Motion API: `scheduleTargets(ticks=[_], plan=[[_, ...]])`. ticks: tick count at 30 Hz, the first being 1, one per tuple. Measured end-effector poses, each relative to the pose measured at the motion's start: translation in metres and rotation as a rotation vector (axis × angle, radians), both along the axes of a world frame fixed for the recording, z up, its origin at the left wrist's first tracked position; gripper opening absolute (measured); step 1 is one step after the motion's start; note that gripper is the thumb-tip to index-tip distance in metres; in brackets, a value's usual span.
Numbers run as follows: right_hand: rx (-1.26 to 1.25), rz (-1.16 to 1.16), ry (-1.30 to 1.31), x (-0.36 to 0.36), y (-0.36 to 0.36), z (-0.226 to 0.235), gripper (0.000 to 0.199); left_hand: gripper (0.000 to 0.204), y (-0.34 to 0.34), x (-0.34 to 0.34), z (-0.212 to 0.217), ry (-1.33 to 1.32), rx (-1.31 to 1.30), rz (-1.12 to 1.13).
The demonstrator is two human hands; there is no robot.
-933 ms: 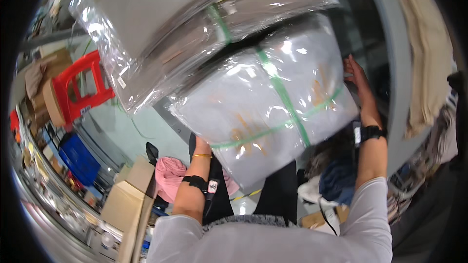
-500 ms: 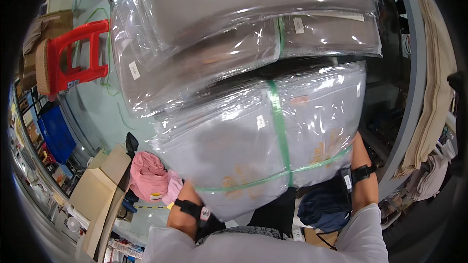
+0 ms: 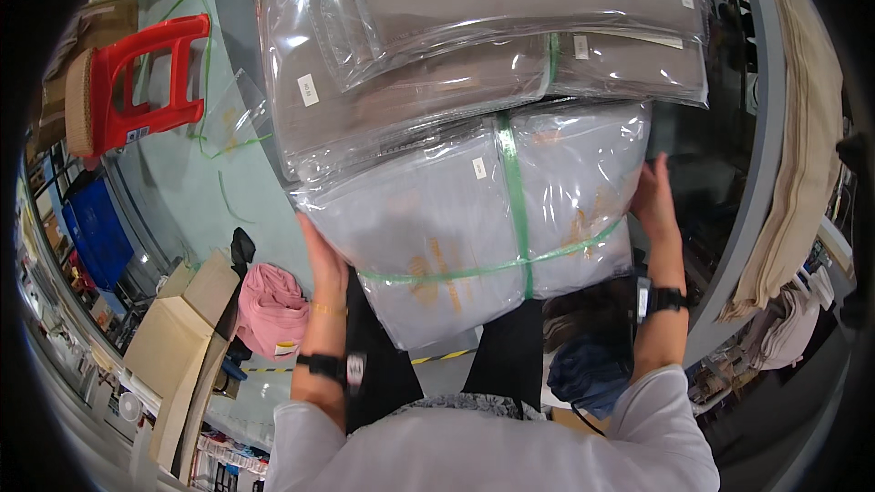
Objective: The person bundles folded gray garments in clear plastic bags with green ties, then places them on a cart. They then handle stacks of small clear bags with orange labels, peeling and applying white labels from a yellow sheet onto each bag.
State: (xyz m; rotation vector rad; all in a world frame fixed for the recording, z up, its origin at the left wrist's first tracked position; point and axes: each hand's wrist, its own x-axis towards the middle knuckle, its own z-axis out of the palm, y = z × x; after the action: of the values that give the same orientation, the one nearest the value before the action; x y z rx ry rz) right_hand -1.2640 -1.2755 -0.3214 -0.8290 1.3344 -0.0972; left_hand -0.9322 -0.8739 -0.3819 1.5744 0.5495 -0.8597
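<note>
A bundle of folded pale grey fabric in clear plastic, tied crosswise with green strap, lies tilted in front of me. Its far edge meets a stack of brown-grey plastic-wrapped packs. Along the bundle's left edge my left hand lies flat with straight fingers. My right hand is at the right edge, fingers stretched upward. Neither hand wraps round the bundle, though some fingertips are hidden by it. Black bands circle both wrists.
A red plastic stool lies on its side at the left. Below it are a blue bin, an opened cardboard box and folded pink cloth. A grey post and hanging beige fabric stand at the right.
Both hands have come from the bundle's near lower corners up along its sides. The bundle sits slightly farther away and closer against the stack.
</note>
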Motion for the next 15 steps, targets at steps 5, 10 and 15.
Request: scheduleTargets(ticks=[5,10,15], plan=[[-0.482,0.192,0.184,0.037,0.043,0.031,0.092,0.097,-0.051,-0.024,0.087,-0.663,0.002,-0.59],[-0.716,0.265,0.307,0.069,0.064,-0.03,0.099,0.106,-0.099,-0.011,0.039,-0.628,0.097,-0.509],[-0.577,0.254,0.196,0.064,0.05,-0.005,0.101,0.092,-0.07,-0.004,0.056,-0.681,0.062,-0.57]])
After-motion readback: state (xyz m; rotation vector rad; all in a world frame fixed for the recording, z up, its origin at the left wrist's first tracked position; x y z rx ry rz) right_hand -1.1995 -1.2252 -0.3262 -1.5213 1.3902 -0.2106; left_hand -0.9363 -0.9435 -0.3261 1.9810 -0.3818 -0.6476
